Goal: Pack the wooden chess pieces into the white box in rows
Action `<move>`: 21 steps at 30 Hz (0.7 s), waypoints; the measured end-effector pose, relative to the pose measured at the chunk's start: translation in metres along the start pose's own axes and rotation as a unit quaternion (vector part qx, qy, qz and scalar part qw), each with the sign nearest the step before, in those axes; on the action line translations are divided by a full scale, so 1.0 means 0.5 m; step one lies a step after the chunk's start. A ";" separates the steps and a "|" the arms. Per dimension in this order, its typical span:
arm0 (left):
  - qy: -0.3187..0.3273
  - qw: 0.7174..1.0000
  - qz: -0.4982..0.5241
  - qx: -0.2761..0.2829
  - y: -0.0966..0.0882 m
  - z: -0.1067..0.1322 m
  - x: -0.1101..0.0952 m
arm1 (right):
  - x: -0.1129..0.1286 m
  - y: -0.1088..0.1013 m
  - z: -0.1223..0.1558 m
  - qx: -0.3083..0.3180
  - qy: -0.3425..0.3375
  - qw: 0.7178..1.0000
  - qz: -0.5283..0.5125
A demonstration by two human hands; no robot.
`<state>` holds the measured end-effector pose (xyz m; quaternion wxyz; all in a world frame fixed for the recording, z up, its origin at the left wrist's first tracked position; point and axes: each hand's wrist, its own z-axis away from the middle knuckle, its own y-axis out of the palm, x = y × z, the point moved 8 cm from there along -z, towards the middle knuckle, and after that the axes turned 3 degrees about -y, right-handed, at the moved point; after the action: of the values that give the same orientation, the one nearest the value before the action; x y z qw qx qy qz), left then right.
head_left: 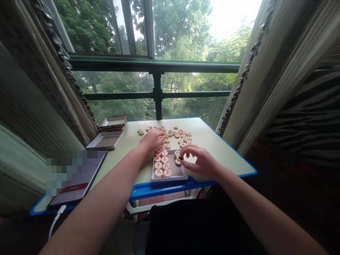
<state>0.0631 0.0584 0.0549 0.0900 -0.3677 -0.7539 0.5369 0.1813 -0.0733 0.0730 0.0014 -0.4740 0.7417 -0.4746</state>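
Note:
Round wooden chess pieces (174, 134) with red and dark characters lie scattered on the far part of a pale table (212, 145). A shallow grey tray (177, 174) near the front edge holds several pieces in rows at its left side. My left hand (153, 139) reaches over the loose pieces just beyond the tray, fingers curled down on them. My right hand (199, 160) hovers over the tray's right side and pinches a piece (177, 162) between thumb and fingers.
An open flat box (105, 140) and a stacked box lid (113, 122) sit at the table's left. A tablet (77, 177) with a white cable lies at the near left. Behind the table are a green window rail and curtains on both sides.

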 end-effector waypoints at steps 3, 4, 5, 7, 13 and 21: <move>0.002 1.000 0.004 -0.008 -0.006 0.004 -0.009 | 0.014 0.023 0.035 -0.018 -0.005 1.000 0.005; 0.002 1.000 0.008 -0.009 -0.007 0.005 -0.010 | 0.011 0.025 0.038 -0.028 0.000 1.000 0.005; 0.002 1.000 0.013 -0.009 -0.007 0.005 -0.010 | 0.006 0.025 0.038 -0.032 0.007 0.999 0.003; -0.002 1.000 0.023 -0.004 -0.007 0.006 -0.008 | -0.009 0.027 0.032 -0.027 0.026 0.999 -0.002; 0.031 0.992 0.117 0.027 -0.015 0.012 -0.042 | -0.038 0.033 0.020 -0.001 0.067 0.998 0.022; 0.070 0.981 0.128 0.125 0.011 0.023 -0.085 | -0.021 0.035 0.025 -0.005 0.041 0.995 0.093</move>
<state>0.0897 0.0230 0.0563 0.1179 -0.4836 -0.6196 0.6070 0.1806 -0.0728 0.0492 0.0125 -0.3829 0.7844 -0.4878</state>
